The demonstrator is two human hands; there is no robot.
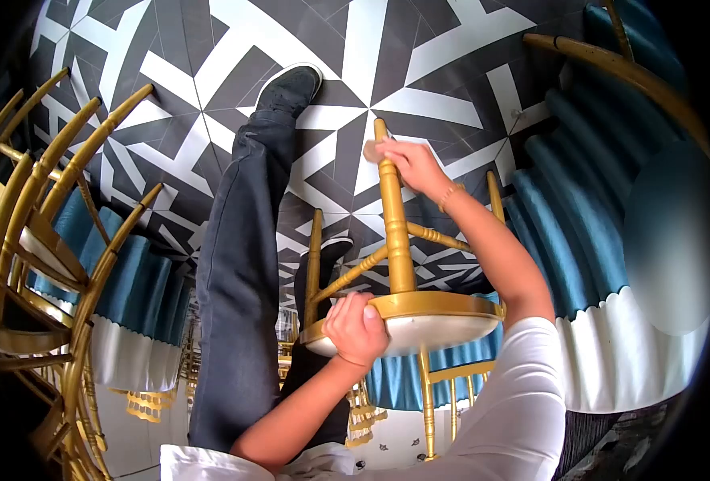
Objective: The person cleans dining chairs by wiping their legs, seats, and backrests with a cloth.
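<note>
A gold chair (396, 240) with turned legs and a round white seat stands in front of me, its legs pointing toward the top of the view. My left hand (356, 327) is closed around the gold rim of the seat. Near the foot of the closest leg, my right hand (416, 167) pinches a small tan piece (372, 151) against the leg. What this piece is I cannot make out, as the fingers partly cover it.
Gold chairs (82, 264) crowd the left side. A table with a teal skirt and white cloth (603, 353) is at the right; another skirted table (134, 345) is behind the left chairs. My dark shoe (291, 88) rests on the patterned floor (419, 56).
</note>
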